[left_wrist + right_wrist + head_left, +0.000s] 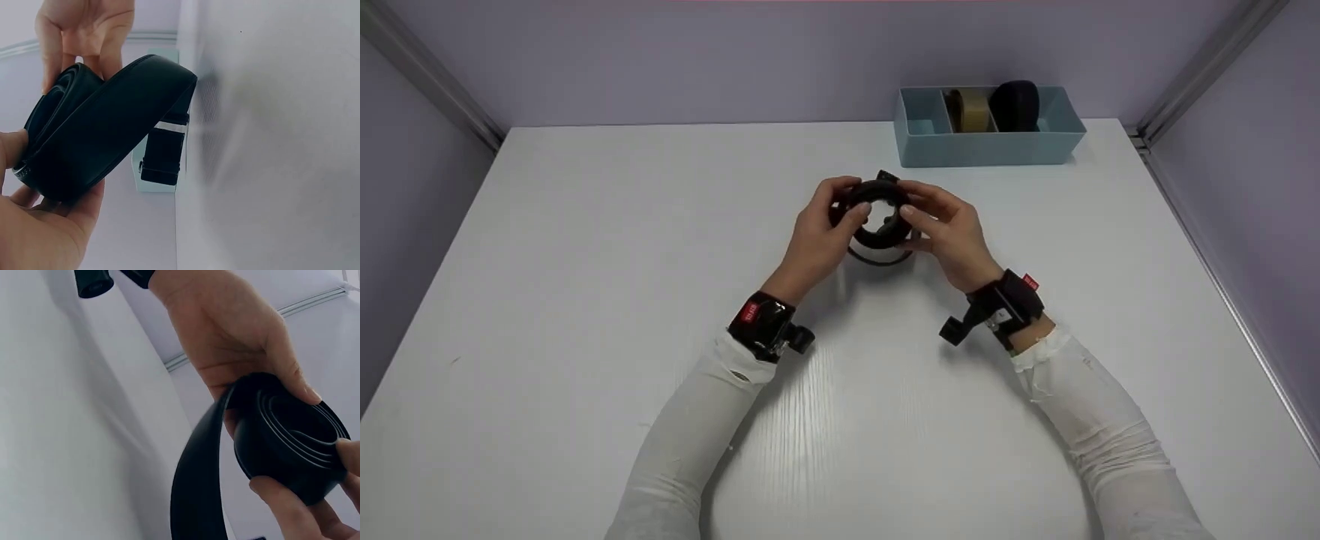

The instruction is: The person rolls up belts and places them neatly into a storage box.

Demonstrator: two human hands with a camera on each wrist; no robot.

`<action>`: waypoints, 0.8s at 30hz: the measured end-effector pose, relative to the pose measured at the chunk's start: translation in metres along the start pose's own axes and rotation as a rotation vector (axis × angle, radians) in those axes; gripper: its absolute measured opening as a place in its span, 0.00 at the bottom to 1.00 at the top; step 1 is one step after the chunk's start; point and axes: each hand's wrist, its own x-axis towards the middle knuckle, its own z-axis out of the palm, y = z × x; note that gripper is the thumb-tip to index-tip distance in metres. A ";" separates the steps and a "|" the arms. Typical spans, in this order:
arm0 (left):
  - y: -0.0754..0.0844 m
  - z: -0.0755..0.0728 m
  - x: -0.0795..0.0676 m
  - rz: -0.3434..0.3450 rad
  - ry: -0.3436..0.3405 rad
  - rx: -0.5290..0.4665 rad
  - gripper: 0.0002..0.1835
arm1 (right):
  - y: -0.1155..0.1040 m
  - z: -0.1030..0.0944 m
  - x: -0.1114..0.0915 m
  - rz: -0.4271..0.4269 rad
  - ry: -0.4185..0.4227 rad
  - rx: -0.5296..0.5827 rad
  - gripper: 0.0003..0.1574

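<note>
A black belt point(879, 240), wound into a coil with a loose outer loop, is held above the table between both hands. My left hand point(821, 232) grips the coil's left side, its thumb on the near rim. On the right side, my right hand point(954, 234) pinches the coil between thumb and fingers. The left wrist view shows the belt's smooth outer strap point(112, 126) sloping away from the coil, with a dark buckle end point(161, 157) hanging beyond. Several nested layers of the coil point(281, 439) show in the right wrist view.
A light blue divided box point(982, 151) stands at the table's back right. It holds a tan coil point(973, 111) in its middle compartment and a black coil point(1017, 106) to the right. Pale walls border the white table point(622, 262) at the back and sides.
</note>
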 end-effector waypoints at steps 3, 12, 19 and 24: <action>0.000 0.000 0.000 0.007 0.008 -0.002 0.25 | 0.001 0.000 0.000 0.006 0.010 0.033 0.27; 0.000 -0.003 0.000 0.029 0.021 0.043 0.25 | 0.000 -0.002 0.003 -0.007 -0.034 -0.041 0.29; 0.002 -0.003 -0.002 0.025 -0.051 0.100 0.25 | -0.003 -0.008 0.001 -0.074 -0.124 -0.220 0.29; 0.003 -0.003 -0.002 0.015 -0.090 0.130 0.25 | -0.004 -0.011 0.002 -0.069 -0.168 -0.242 0.29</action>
